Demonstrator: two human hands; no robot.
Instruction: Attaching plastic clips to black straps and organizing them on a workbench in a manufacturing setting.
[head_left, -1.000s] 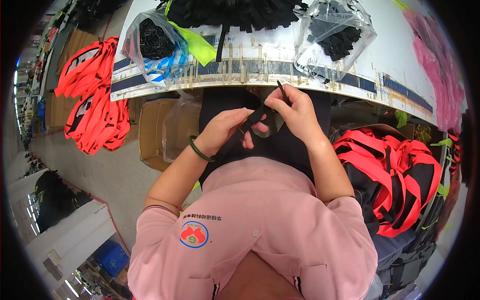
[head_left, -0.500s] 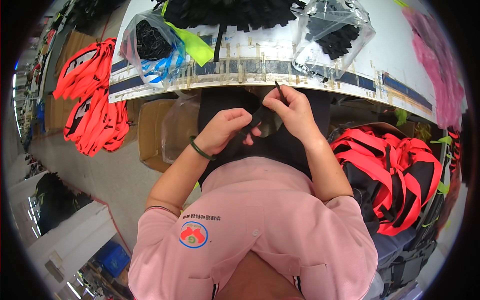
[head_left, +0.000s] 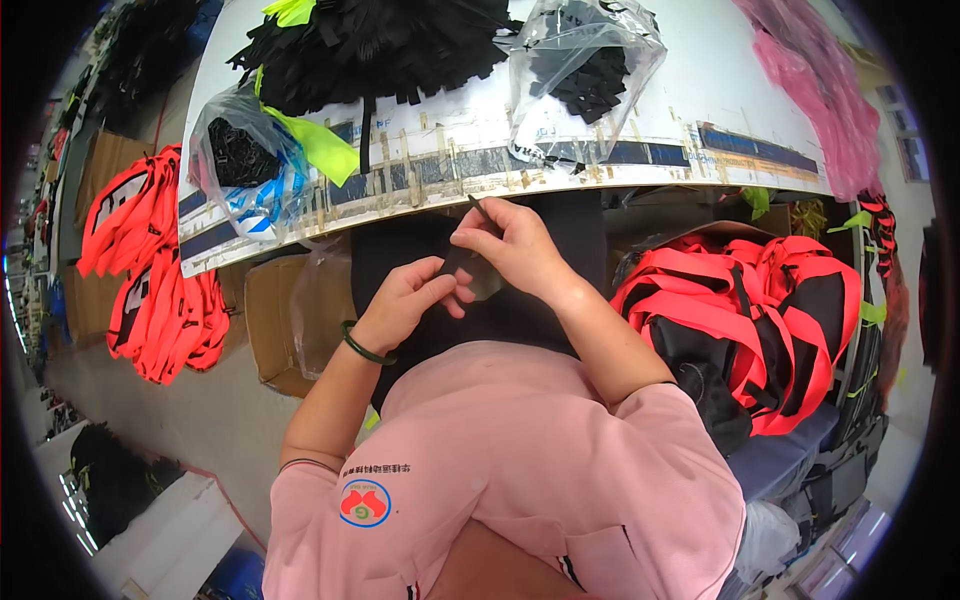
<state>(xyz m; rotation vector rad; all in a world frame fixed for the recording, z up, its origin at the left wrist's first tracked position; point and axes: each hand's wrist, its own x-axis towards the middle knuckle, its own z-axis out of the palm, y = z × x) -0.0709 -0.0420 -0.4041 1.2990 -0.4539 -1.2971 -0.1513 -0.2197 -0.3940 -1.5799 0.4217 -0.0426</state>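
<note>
Over my lap, just in front of the table edge, both hands are close together. My left hand (head_left: 412, 300) has its thumb and fingers closed on a black fabric strip (head_left: 456, 262). My right hand (head_left: 513, 248) pinches a dark narrow piece, whose thin end (head_left: 480, 208) pokes up past the fingers. Whether this is the same strip or a separate thing, I cannot tell. Black cloth on my lap hides the outline of the held piece.
The white table (head_left: 640, 180) bears a heap of black strips (head_left: 380, 50), two clear bags of black pieces (head_left: 240, 155) (head_left: 585, 85) and yellow-green fabric (head_left: 320, 150). Red-and-black straps (head_left: 750, 320) fill the right side; more red straps (head_left: 165, 310) hang left, near a cardboard box (head_left: 270, 320).
The view has shifted, so the table and hands appear further left. My hands keep their pinching hold close together on the black piece.
</note>
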